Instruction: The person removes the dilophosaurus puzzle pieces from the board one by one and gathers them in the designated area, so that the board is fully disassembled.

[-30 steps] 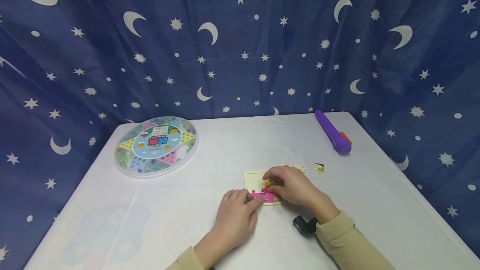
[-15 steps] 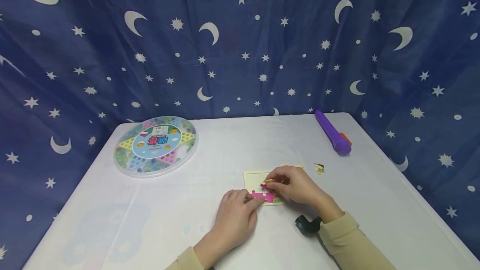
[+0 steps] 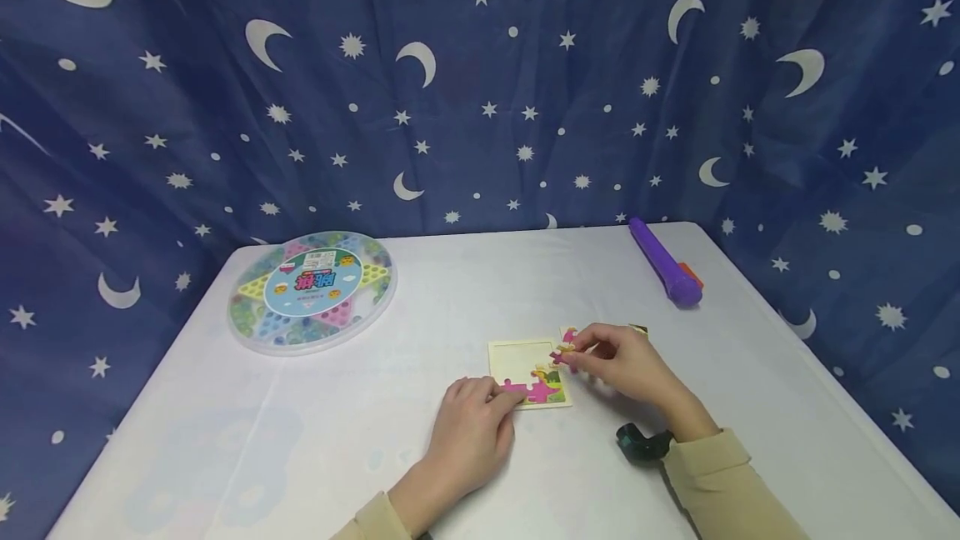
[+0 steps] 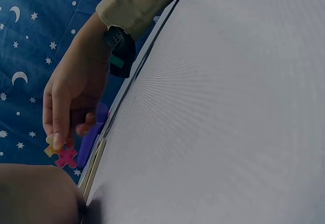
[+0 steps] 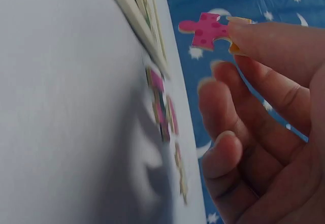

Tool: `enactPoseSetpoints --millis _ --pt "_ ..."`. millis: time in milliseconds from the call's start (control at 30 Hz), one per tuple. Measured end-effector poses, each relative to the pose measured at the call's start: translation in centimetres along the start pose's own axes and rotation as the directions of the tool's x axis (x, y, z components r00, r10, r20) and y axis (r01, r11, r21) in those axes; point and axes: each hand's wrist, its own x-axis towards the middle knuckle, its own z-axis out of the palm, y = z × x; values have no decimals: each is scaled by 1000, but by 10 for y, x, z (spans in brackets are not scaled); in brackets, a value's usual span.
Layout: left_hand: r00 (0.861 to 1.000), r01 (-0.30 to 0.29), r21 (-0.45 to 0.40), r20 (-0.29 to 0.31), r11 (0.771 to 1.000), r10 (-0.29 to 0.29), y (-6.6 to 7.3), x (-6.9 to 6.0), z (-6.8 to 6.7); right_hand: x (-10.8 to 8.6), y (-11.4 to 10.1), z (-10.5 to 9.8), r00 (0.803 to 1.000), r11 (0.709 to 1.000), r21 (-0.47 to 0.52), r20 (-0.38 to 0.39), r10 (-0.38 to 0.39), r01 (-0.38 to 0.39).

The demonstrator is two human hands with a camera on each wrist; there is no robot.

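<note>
Pinched between the thumb and index finger of my right hand (image 3: 626,367) is a pink and yellow jigsaw piece (image 5: 205,31), raised beside the right edge of a small cream puzzle tray (image 3: 517,354). In the left wrist view that piece (image 4: 66,157) points downward from the fingertips. My left hand (image 3: 474,432) rests at the tray's near left corner, its fingers touching the pink pieces (image 3: 536,392) fitted along the near edge. Several loose jigsaw pieces (image 5: 157,82) lie beside the tray, partly hidden by the right hand in the head view.
A round Chinese checkers box (image 3: 311,294) lies at the back left of the white table (image 3: 450,290). A purple club-shaped stick (image 3: 666,265) lies at the back right, over something orange (image 3: 692,276). A dark curtain with moons hangs behind.
My right hand has moved from over the tray to the right, carrying the pink and yellow jigsaw piece. More fitted pieces show at the tray's right side. My left hand stays put.
</note>
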Motion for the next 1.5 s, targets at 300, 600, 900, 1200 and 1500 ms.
enactPoseSetpoints --millis 300,600,900,1200,1500 --pt "1000 13 -41 3 999 -13 -1 0 0 -5 14 -19 991 993 24 -72 115 -114" --pt "1000 20 -46 14 999 -19 -1 0 -1 -5 30 -34 987 994 -7 -122 107 -108" --pt "1000 14 -43 11 999 -13 -2 1 -1 -5 36 -38 990 990 -42 -53 135 -137" --pt "999 24 -43 24 999 -23 -1 2 -2 -4 35 -32 989 984 -107 13 146 -144" --pt "999 25 -36 26 999 -24 -2 2 -3 -3 33 -27 980 979 -80 -76 183 -189"
